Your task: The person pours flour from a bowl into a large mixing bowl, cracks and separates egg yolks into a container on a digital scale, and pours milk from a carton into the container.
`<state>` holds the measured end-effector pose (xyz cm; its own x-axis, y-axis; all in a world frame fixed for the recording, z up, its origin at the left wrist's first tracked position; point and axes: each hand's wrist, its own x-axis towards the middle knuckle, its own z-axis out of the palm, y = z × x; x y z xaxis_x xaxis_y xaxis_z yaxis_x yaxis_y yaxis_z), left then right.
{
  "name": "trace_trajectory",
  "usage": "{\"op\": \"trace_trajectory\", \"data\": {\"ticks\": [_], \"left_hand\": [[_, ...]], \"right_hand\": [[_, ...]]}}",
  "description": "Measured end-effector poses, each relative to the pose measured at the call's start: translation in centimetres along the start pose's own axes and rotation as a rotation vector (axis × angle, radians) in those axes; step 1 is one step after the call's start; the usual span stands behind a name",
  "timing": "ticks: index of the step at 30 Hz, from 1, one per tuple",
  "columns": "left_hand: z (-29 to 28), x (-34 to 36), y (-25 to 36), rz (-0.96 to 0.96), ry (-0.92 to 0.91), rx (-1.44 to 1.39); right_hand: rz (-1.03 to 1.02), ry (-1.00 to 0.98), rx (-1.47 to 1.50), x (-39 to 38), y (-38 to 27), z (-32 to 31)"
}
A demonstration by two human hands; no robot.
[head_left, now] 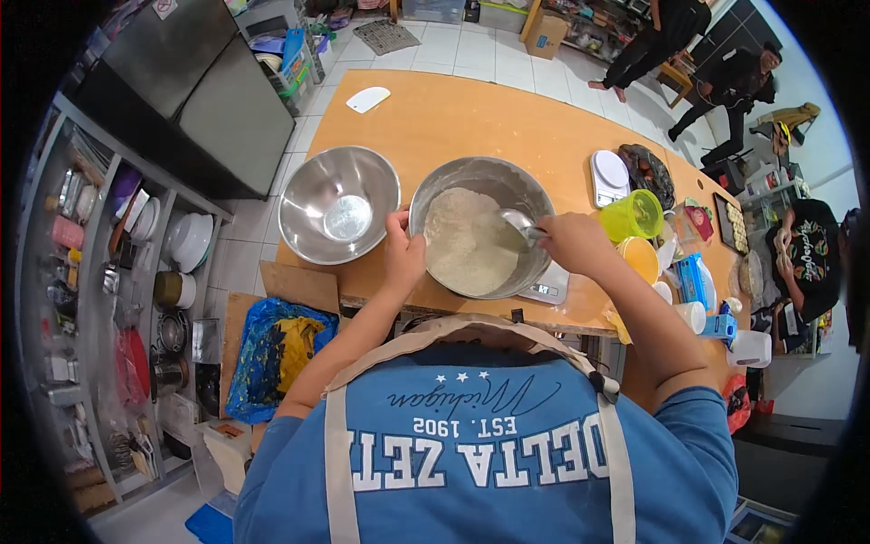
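Observation:
A deep metal mixing bowl stands at the near edge of the wooden table, with pale, flour-like powder inside. My left hand grips its left rim. In my right hand, closed above the right rim, is a metal spoon; its head is down in the bowl, partly over the powder. A kitchen scale shows from beneath the bowl's lower right side; whether the bowl rests on it I cannot tell. A wide, shiny steel bowl sits just to the left.
A white scraper lies at the table's far left. On the right are a white scale, a yellow-green container, a yellow-topped tub and a dark tray. Shelves line the left. Other people stand at the right.

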<state>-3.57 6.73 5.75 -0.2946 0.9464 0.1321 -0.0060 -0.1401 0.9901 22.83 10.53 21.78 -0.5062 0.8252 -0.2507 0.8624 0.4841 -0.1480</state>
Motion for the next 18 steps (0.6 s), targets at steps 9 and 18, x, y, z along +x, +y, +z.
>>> {"op": "trace_trajectory", "data": {"ticks": [9, 18], "left_hand": [[-0.1, 0.2, -1.2, 0.012, 0.04, 0.097], [0.2, 0.1, -0.1, 0.018, 0.029, 0.029]], "right_hand": [[0.04, 0.24, -0.188, -3.7, -0.7, -0.5], [0.122, 0.401, -0.003, -7.2, 2.6, 4.6]]}}
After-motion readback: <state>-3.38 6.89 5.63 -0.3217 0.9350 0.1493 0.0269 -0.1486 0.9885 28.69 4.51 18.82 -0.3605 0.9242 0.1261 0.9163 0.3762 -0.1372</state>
